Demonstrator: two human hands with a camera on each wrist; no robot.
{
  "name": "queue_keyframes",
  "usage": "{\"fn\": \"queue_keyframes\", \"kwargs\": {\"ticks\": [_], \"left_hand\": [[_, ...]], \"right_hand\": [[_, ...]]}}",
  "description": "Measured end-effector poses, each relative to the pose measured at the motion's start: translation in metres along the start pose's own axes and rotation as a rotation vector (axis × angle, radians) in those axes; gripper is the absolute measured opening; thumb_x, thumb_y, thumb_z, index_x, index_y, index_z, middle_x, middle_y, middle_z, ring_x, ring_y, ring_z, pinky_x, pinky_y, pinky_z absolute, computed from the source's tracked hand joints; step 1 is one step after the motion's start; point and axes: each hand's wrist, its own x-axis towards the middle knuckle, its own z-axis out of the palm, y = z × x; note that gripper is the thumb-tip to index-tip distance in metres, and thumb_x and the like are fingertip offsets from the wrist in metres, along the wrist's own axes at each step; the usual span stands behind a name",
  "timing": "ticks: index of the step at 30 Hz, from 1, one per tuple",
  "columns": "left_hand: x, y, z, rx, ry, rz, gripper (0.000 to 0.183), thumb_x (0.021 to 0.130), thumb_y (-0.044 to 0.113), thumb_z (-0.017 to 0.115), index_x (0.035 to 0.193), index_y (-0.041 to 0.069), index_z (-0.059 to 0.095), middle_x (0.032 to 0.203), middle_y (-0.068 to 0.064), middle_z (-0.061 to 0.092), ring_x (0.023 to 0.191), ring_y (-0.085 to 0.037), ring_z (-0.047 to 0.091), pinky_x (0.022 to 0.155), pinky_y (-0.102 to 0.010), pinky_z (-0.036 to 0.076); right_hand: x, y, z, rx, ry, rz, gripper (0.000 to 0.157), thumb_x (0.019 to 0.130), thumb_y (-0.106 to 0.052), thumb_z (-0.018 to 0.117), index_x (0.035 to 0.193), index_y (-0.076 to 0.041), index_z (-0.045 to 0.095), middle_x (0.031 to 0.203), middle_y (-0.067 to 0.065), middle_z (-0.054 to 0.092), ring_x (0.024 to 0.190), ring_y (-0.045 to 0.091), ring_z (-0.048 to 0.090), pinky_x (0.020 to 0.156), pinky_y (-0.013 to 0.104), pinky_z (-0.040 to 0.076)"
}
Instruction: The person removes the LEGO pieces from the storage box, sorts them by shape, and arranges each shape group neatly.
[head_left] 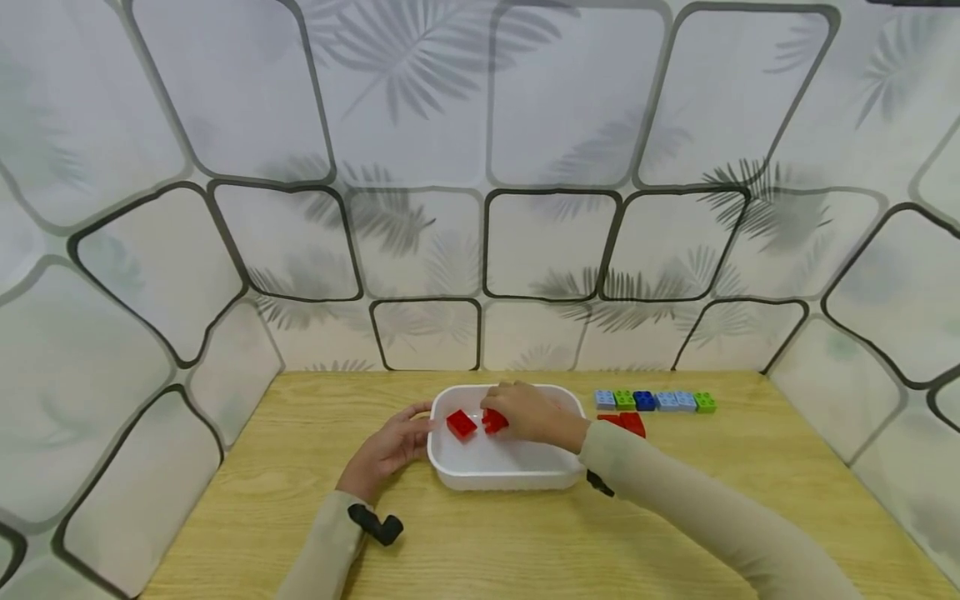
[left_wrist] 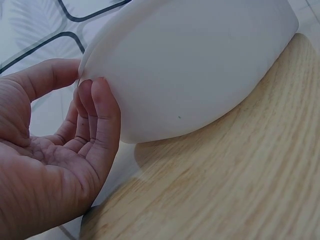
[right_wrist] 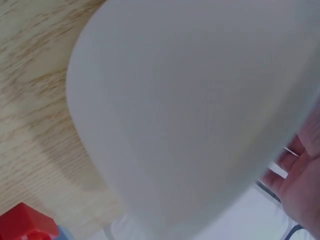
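Observation:
In the head view a white plastic tub point(head_left: 504, 481) sits on the wooden table. My left hand point(head_left: 393, 450) pinches its left rim, with thumb on top and fingers curled against the outer wall point(left_wrist: 190, 70), as the left wrist view shows. Over the tub's right side reaches my right hand point(head_left: 525, 411), its bent fingers gripping a red toy brick point(head_left: 492, 422) inside; the fingertips are partly hidden. Another red brick point(head_left: 461, 425) lies left of it in the tub. In the right wrist view the tub wall point(right_wrist: 175, 100) covers most of the right hand point(right_wrist: 302, 175).
Right of the tub, a row of light blue, green and dark blue bricks point(head_left: 654, 401) lies near the back of the table point(head_left: 480, 550). Red bricks point(head_left: 632, 423) lie just in front of that row. A patterned curtain point(head_left: 420, 242) encloses the back and sides.

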Motion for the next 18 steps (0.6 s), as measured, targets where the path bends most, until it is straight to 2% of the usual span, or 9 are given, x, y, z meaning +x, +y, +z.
{"fn": "queue_keyframes", "kwargs": {"ticks": [7, 13, 18], "left_hand": [[-0.001, 0.001, 0.001, -0.025, -0.022, 0.006, 0.027, 0.104, 0.000, 0.045, 0.129, 0.010, 0.043, 0.103, 0.004, 0.070, 0.088, -0.007, 0.069, 0.073, -0.025, 0.058], [-0.001, 0.000, 0.000, -0.010, -0.008, 0.004, 0.029, 0.104, 0.002, 0.046, 0.132, 0.009, 0.041, 0.101, 0.004, 0.070, 0.087, -0.007, 0.068, 0.073, -0.026, 0.057], [0.000, -0.001, -0.001, -0.013, -0.008, 0.001, 0.030, 0.105, 0.001, 0.045, 0.134, 0.009, 0.040, 0.101, 0.004, 0.070, 0.088, -0.007, 0.068, 0.074, -0.026, 0.058]], "right_hand": [[-0.009, 0.006, -0.008, 0.079, 0.070, -0.040, 0.035, 0.087, -0.018, 0.081, 0.119, -0.007, 0.070, 0.115, 0.008, 0.071, 0.107, 0.023, 0.066, 0.097, 0.038, 0.055], [-0.019, 0.011, -0.016, 0.136, 0.102, 0.008, 0.040, 0.084, -0.016, 0.084, 0.121, -0.008, 0.070, 0.119, 0.007, 0.071, 0.110, 0.023, 0.066, 0.098, 0.040, 0.055], [-0.031, 0.017, -0.024, 0.144, 0.168, 0.010, 0.037, 0.084, -0.016, 0.084, 0.118, -0.010, 0.071, 0.118, 0.005, 0.071, 0.110, 0.021, 0.066, 0.094, 0.039, 0.057]]}}
